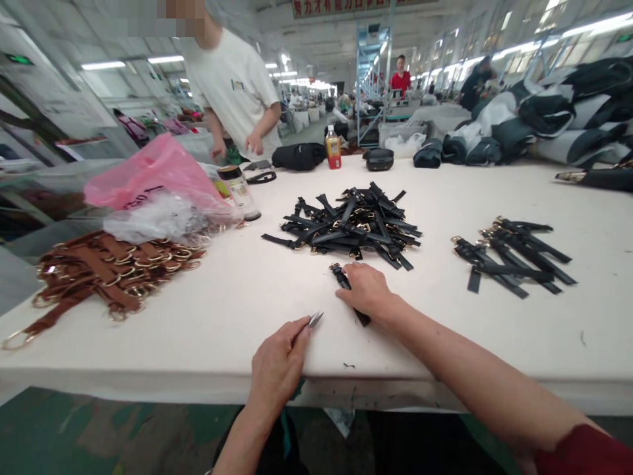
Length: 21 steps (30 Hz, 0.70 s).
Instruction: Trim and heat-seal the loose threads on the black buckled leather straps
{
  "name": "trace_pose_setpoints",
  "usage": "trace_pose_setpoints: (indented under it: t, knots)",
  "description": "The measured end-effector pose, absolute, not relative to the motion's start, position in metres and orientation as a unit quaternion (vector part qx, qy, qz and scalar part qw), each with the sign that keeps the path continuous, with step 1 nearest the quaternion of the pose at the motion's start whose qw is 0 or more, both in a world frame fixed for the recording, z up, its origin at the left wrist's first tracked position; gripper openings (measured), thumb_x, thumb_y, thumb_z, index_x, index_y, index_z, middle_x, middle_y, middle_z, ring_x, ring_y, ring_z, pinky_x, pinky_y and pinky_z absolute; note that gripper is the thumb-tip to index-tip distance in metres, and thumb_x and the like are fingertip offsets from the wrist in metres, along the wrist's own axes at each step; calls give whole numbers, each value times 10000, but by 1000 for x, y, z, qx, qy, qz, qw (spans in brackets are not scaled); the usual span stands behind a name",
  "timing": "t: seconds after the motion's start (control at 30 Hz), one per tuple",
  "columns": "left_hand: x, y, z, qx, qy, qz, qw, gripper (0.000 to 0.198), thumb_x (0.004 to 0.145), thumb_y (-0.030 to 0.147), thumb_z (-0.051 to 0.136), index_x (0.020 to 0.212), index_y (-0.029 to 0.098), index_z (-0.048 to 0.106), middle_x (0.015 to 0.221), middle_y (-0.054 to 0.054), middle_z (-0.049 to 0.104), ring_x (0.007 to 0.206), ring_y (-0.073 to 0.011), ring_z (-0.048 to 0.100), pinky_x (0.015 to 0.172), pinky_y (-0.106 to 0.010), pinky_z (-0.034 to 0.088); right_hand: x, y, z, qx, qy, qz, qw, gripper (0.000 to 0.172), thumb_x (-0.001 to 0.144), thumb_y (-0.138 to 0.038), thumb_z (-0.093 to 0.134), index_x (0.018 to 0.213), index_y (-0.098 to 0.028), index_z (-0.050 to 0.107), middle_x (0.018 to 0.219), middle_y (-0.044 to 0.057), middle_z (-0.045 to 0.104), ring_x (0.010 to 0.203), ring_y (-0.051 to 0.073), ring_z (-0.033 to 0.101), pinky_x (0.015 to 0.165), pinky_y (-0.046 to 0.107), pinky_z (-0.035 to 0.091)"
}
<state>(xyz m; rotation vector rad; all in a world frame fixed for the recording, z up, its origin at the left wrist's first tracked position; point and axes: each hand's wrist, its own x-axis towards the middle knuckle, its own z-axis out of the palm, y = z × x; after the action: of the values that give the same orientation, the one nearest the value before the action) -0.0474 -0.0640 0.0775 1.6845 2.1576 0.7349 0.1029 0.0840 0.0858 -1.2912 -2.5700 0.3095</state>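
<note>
Near the table's front edge, my left hand (279, 361) is closed around a small pair of thread snips (315, 319), whose metal blades point up and right. My right hand (366, 290) grips a black buckle strap (341, 276) just above the table, its gold buckle end showing past the fingers and its tail below them. Beyond that hand lies a heap of black buckle straps (353, 227). A smaller group of similar black straps (514, 254) rests to the right. Parts of the held strap are hidden under my fingers.
Brown straps with gold rings (111, 267) are piled at left, beside a pink plastic bag (158, 175). A jar (241, 192), a drink bottle (333, 148) and a black pouch (378, 159) stand farther back. Across the table is a person in a white shirt (235, 92). Dark rolls (514, 135) fill the back right.
</note>
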Motion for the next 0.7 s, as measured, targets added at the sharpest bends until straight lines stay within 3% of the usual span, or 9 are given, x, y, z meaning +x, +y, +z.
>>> trace_pose_setpoints:
  t: [0.13, 0.33, 0.47, 0.7]
  knots:
    - [-48, -67, 77, 589, 752, 259, 144, 257, 910, 293, 469, 1092, 193, 622, 1062, -71, 697, 993, -228, 627, 855, -452, 487, 121, 81, 86, -425, -891, 114, 110, 270, 755, -123, 538, 992, -209, 633, 960, 78, 656, 907, 217, 576, 751, 307, 419]
    - [-37, -66, 76, 596, 742, 275, 132, 287, 926, 301, 419, 1130, 209, 598, 1080, -61, 690, 999, -214, 619, 857, -405, 479, 178, 45, 89, -361, -906, 191, 108, 277, 719, -123, 534, 957, -229, 629, 888, 24, 640, 847, 180, 561, 757, 292, 410]
    - [-17, -62, 77, 630, 727, 244, 121, 311, 931, 301, 372, 1149, 269, 592, 1051, -27, 694, 959, -197, 627, 818, -316, 473, 182, 30, 84, -363, -894, 211, 154, 228, 716, -142, 569, 926, -213, 623, 894, 27, 613, 859, 174, 546, 771, 291, 417]
    - [0, -61, 78, 667, 726, 149, 85, 336, 940, 288, 338, 1202, 288, 548, 881, -19, 645, 767, -214, 641, 637, -312, 437, 171, 33, 57, -328, -871, 252, 264, 107, 767, -212, 619, 866, -196, 655, 884, 42, 615, 831, 166, 555, 764, 294, 445]
